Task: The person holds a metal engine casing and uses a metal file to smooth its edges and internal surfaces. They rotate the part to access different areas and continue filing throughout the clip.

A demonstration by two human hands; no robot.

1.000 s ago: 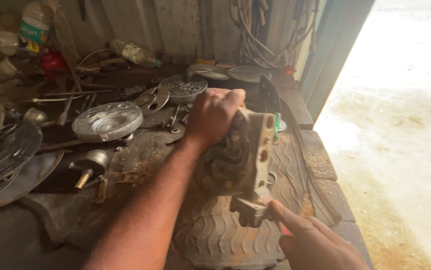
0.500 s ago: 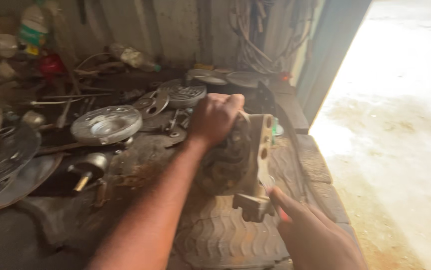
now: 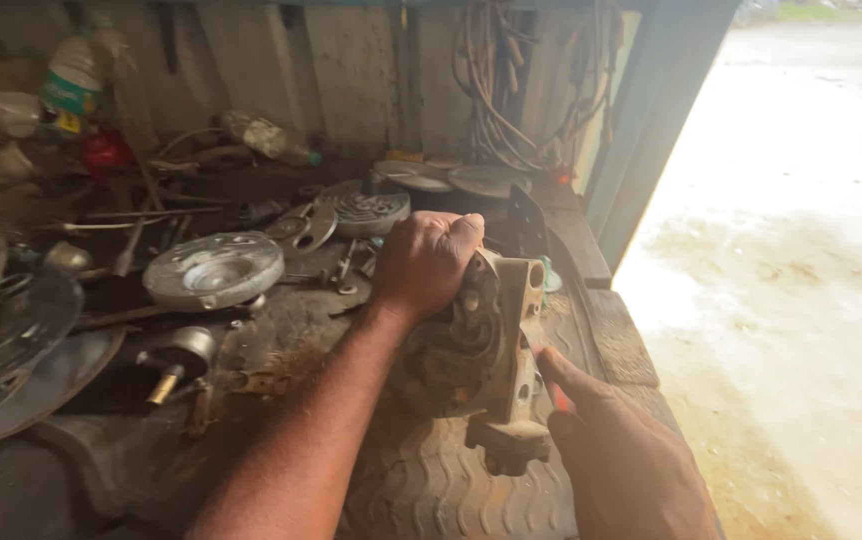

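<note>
A grimy metal machine housing (image 3: 486, 350) with a flat bolt-hole flange stands on edge on a ribbed piece of tyre rubber (image 3: 431, 490) on the workbench. My left hand (image 3: 429, 262) is closed over the housing's top edge and holds it upright. My right hand (image 3: 616, 455) is at the lower right, with fingers extended and touching the flange side; something reddish shows under the fingers, too hidden to name.
Round metal discs and covers (image 3: 213, 270), a finned round part (image 3: 366, 208), rods and small fittings litter the bench to the left. Plastic bottles (image 3: 71, 75) stand at the back left. Cables (image 3: 496, 90) hang on the back wall. A bright concrete floor (image 3: 791, 280) lies to the right.
My right hand has slid up along the flange side of the housing. The left hand keeps its hold on the top, and the view has shifted slightly.
</note>
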